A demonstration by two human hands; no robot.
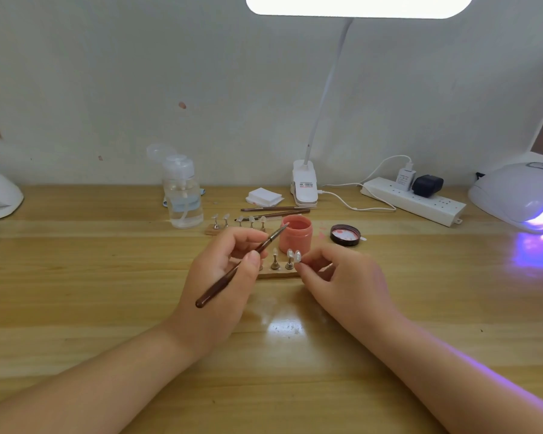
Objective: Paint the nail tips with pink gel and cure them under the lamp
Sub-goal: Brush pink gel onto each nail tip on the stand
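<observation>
Pink gel jar [295, 233] stands open, its lid [345, 235] just right of it. Just before the jar, the left hand [223, 277] grips a brush [242, 264], bristles up near the jar; the right hand [342, 277] pinches a nail tip [297, 255] on the stand [279, 274]. The lit curing lamp [521, 195] sits well right of the jar.

We cannot see the left end of the near nail-tip stand [279, 275]: the left hand [223, 277] covers it, and the right hand [342, 278] covers its right end. The curing lamp [518, 192] at the bench's right edge is cut by the frame, as is the desk lamp head [358, 6] above. The clip label [306, 185] is too small for us to read.
</observation>
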